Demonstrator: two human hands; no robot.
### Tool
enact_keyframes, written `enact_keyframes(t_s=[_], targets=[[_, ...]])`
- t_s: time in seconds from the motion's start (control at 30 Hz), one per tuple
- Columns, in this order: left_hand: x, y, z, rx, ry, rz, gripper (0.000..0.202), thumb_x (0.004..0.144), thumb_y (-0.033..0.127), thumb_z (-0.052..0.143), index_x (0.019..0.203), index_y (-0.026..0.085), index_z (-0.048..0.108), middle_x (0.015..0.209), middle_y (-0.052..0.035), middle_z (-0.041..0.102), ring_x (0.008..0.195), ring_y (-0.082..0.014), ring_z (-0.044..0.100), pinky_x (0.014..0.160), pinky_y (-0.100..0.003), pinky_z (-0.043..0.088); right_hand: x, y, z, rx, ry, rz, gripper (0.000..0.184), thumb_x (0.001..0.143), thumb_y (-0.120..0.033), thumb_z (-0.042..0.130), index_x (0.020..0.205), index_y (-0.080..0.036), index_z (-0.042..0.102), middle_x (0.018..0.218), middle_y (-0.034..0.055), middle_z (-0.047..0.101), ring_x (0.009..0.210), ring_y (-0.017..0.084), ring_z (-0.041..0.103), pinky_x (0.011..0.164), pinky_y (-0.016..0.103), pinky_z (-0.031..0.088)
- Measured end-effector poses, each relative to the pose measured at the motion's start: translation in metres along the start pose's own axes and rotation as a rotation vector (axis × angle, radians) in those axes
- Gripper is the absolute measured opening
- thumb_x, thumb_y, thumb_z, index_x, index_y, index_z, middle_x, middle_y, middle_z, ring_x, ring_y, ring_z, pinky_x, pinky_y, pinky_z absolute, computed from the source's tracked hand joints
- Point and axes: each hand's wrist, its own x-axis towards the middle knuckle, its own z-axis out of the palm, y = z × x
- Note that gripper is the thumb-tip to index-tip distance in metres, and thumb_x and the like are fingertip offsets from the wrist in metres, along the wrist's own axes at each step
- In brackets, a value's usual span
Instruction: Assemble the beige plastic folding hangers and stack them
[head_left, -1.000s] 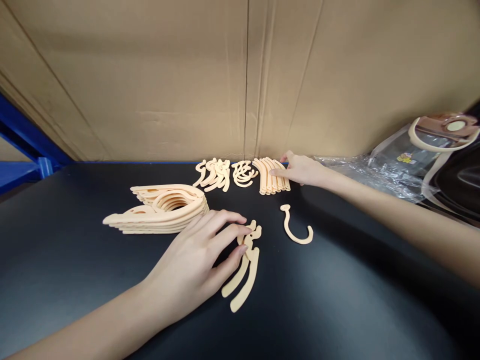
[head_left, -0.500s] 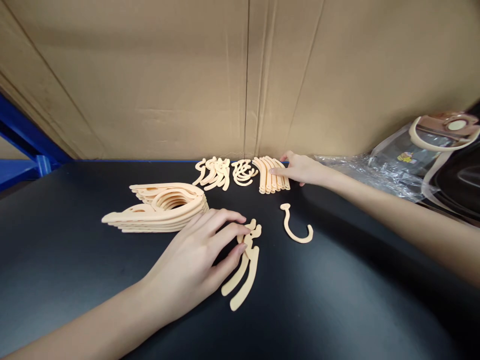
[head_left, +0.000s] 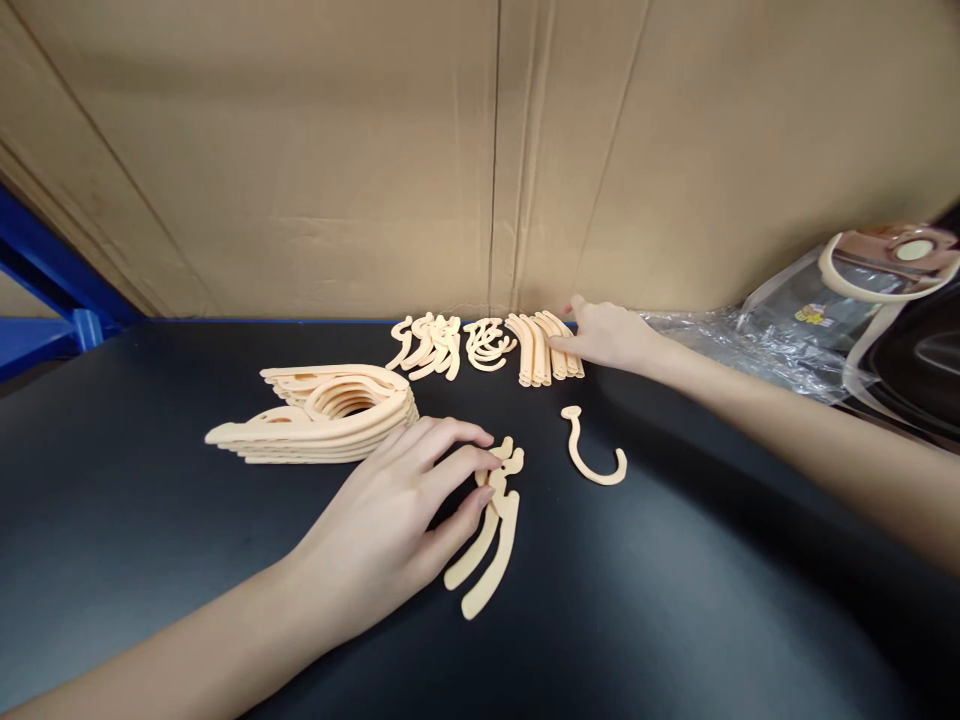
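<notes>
My left hand [head_left: 409, 500] is closed, with thumb and fingertips on two cream folding-hanger pieces [head_left: 491, 560] that lie crossed on the black table. Their upper ends are partly covered by my fingers. At the back, my right hand [head_left: 611, 335] grips the right end of a row of curved hanger arms [head_left: 534, 350], thumb in front and fingers behind. A single cream hanger hook [head_left: 596, 470] lies between my hands, untouched. Left of my left hand rises a stack of partly joined hanger bodies [head_left: 322, 420].
Along the back edge lie short curved pieces [head_left: 431, 345] and a pile of hooks [head_left: 487, 345]. A cardboard wall [head_left: 337, 180] stands behind. Clear plastic wrap [head_left: 712, 335] and a bag with a cup-like item [head_left: 885, 260] sit at the right; a blue frame [head_left: 67, 280] is at the left.
My right hand has shifted slightly right, and the hanger arms at the right of the row have moved with it, opening a gap in the row. My left hand has stayed nearly still.
</notes>
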Motion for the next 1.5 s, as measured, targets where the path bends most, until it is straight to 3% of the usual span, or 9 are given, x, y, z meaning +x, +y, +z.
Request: enact_keyframes(t_s=[0.2, 0.43, 0.7, 0.87, 1.03, 1.2, 1.33, 1.5], targets=[[-0.001, 0.000, 0.000, -0.002, 0.007, 0.009, 0.018, 0.098, 0.018, 0.049, 0.108, 0.021, 0.063, 0.115, -0.0047, 0.064, 0.098, -0.0174, 0.061, 0.085, -0.032, 0.048, 0.005, 0.000, 0.001, 0.047, 0.015, 0.001, 0.048, 0.079, -0.037, 0.065, 0.119, -0.014, 0.056, 0.102, 0.0175, 0.070, 0.097, 0.036, 0.066, 0.075, 0.039, 0.049], [0.000, 0.000, 0.000, -0.005, -0.010, -0.009, 0.018, 0.098, 0.018, 0.048, 0.108, 0.021, 0.063, 0.115, -0.0051, 0.064, 0.098, -0.0176, 0.061, 0.084, -0.032, 0.048, 0.008, 0.018, 0.001, 0.315, 0.046, 0.051, 0.056, 0.081, -0.049, 0.062, 0.123, -0.014, 0.049, 0.081, 0.0096, 0.071, 0.055, 0.022, 0.064, 0.053, 0.033, 0.049], [0.000, 0.000, 0.001, 0.003, -0.006, -0.009, 0.020, 0.098, 0.019, 0.048, 0.108, 0.022, 0.064, 0.114, -0.0062, 0.065, 0.098, -0.0186, 0.062, 0.083, -0.033, 0.050, 0.007, 0.023, 0.018, 0.505, 0.149, -0.025, 0.038, 0.083, -0.037, 0.060, 0.115, -0.018, 0.050, 0.071, -0.0001, 0.064, 0.071, 0.021, 0.064, 0.071, 0.033, 0.050], [0.000, -0.001, 0.000, -0.004, -0.013, -0.012, 0.019, 0.098, 0.019, 0.048, 0.109, 0.022, 0.063, 0.115, -0.0051, 0.064, 0.099, -0.0181, 0.061, 0.085, -0.032, 0.049, -0.002, 0.019, 0.020, 0.558, 0.155, -0.100, 0.036, 0.082, -0.033, 0.058, 0.114, -0.019, 0.049, 0.065, -0.0040, 0.058, 0.066, 0.019, 0.060, 0.066, 0.031, 0.047], [-0.003, 0.003, 0.001, 0.030, 0.006, -0.042, 0.019, 0.099, 0.027, 0.050, 0.114, 0.022, 0.060, 0.119, -0.0053, 0.062, 0.102, -0.0194, 0.061, 0.086, -0.034, 0.049, -0.033, 0.013, 0.010, 0.529, 0.186, -0.167, 0.036, 0.081, -0.028, 0.055, 0.115, -0.021, 0.048, 0.067, -0.0045, 0.058, 0.063, 0.017, 0.057, 0.064, 0.030, 0.043], [-0.011, 0.019, 0.009, 0.103, -0.022, -0.093, 0.055, 0.090, 0.056, 0.060, 0.131, 0.021, 0.051, 0.131, -0.0098, 0.056, 0.116, -0.0287, 0.056, 0.093, -0.042, 0.049, -0.085, -0.004, 0.006, 0.329, 0.154, -0.346, 0.040, 0.076, -0.022, 0.056, 0.115, -0.022, 0.047, 0.072, -0.0054, 0.062, 0.064, 0.016, 0.058, 0.066, 0.030, 0.044], [-0.011, 0.030, 0.008, 0.115, -0.067, -0.046, 0.058, 0.086, 0.048, 0.070, 0.132, 0.019, 0.050, 0.129, -0.0106, 0.059, 0.114, -0.0296, 0.056, 0.090, -0.042, 0.050, -0.112, -0.018, 0.010, 0.151, 0.163, -0.506, 0.039, 0.079, -0.021, 0.055, 0.117, -0.018, 0.050, 0.072, -0.0030, 0.060, 0.066, 0.018, 0.058, 0.068, 0.031, 0.045], [-0.005, 0.035, -0.001, 0.040, -0.232, -0.012, 0.033, 0.091, 0.028, 0.061, 0.122, 0.019, 0.057, 0.126, -0.0096, 0.060, 0.108, -0.0272, 0.057, 0.087, -0.042, 0.050, -0.111, -0.023, 0.010, 0.061, 0.207, -0.705, 0.038, 0.081, -0.019, 0.058, 0.119, -0.013, 0.054, 0.079, 0.0028, 0.063, 0.074, 0.021, 0.059, 0.074, 0.034, 0.047]])
